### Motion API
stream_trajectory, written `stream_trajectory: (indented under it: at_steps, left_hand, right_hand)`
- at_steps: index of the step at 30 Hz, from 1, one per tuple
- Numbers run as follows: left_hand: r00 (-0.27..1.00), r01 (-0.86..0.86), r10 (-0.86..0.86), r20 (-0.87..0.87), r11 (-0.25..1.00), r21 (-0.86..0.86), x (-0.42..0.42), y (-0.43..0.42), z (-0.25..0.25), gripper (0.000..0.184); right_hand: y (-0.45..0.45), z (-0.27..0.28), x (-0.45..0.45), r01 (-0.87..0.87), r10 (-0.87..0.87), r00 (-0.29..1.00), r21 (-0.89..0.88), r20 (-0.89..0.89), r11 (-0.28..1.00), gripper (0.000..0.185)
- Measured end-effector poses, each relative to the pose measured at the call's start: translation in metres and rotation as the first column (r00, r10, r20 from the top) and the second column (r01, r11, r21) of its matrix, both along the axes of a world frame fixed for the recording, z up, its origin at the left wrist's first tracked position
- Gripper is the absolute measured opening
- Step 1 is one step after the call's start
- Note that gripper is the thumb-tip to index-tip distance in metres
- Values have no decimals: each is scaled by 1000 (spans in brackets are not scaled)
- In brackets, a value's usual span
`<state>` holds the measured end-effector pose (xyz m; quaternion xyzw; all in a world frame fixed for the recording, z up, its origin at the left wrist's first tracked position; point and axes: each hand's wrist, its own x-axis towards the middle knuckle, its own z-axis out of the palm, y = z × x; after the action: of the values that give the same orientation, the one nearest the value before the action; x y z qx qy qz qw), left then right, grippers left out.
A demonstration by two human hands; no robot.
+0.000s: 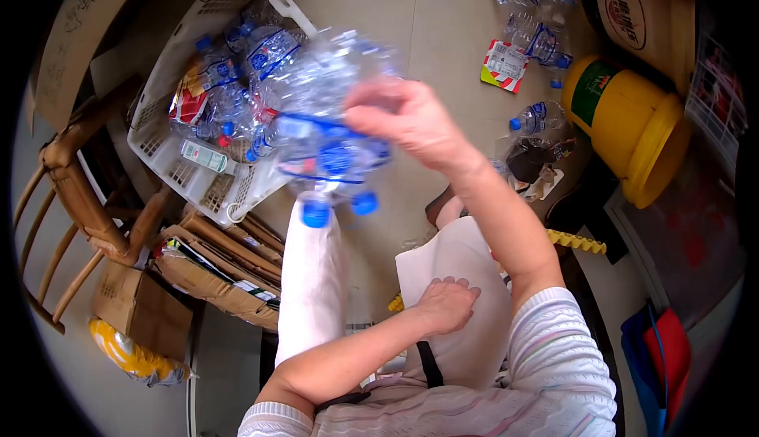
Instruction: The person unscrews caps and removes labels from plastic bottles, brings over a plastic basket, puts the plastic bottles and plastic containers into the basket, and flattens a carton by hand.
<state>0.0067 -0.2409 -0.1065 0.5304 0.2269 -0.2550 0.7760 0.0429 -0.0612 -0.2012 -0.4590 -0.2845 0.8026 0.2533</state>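
My right hand [411,121] is raised and pinches crushed clear plastic bottles [336,156] with blue labels. Two blue caps hang at their lower end, above my left knee, and the upper part is blurred. The bottles overlap the right side of a white plastic basket [146,133] in this view. Inside the basket lie several more bottles [269,50], a red box [188,105] and a clear bottle with a pale label [204,155]. My left hand [447,305] rests on my right thigh, its fingers curled in, with nothing seen in it.
Several bottles [545,42] and a red-and-green packet [504,65] lie on the floor at upper right. Beside them are a yellow bucket [632,121] and a brown drum [636,22]. At left stand a wooden chair [75,192], folded cardboard [217,279] and a carton [142,307].
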Motion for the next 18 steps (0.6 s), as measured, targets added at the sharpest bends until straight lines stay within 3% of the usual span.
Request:
stream_trajectory:
  at_steps: [1,2,4,5,6,7,8,9,12,15,18]
  left_hand:
    - [1000,-2,2,0,1000,-2,1,-1,0,41]
    - [1000,-4,4,-2,1000,-4,0,-1,0,41]
    - [1000,-14,14,-18,1000,-6,-4,-2,0,41]
    - [999,-25,24,-24,1000,-10,-5,-2,0,41]
    - [1000,-21,21,-22,1000,-16,-7,-1,1,41]
    - [1000,-16,15,-19,1000,-20,-9,1,2,41]
    - [1000,-10,9,-16,1000,-21,-10,3,2,41]
    - [1000,-16,16,-10,1000,-19,-10,2,2,40]
    - [1000,-20,20,-14,1000,-8,-12,-1,1,39]
    - [1000,5,-5,-25,1000,-14,-13,0,0,39]
    - [999,21,-22,-26,1000,-17,-12,-2,1,39]
  right_hand:
    - [8,4,-19,-137,137,990,29,13,990,35]
    - [5,0,-31,-88,90,993,38,-70,995,41]
    - [4,-18,-22,-73,68,997,115,45,991,40]
    - [0,-33,-6,111,-122,988,113,96,987,35]
    - [-2,-57,20,157,-170,955,72,242,985,27]
    - [-6,-79,41,225,-248,881,103,404,969,23]
    - [-20,-113,69,182,-205,764,101,612,978,25]
    - [-42,-153,90,185,-218,675,125,705,975,32]
    - [-94,-214,96,-229,-15,375,109,927,967,37]
    - [-107,-231,74,-232,236,397,-152,887,961,42]
    - [-106,-231,79,-196,277,614,-197,739,961,42]
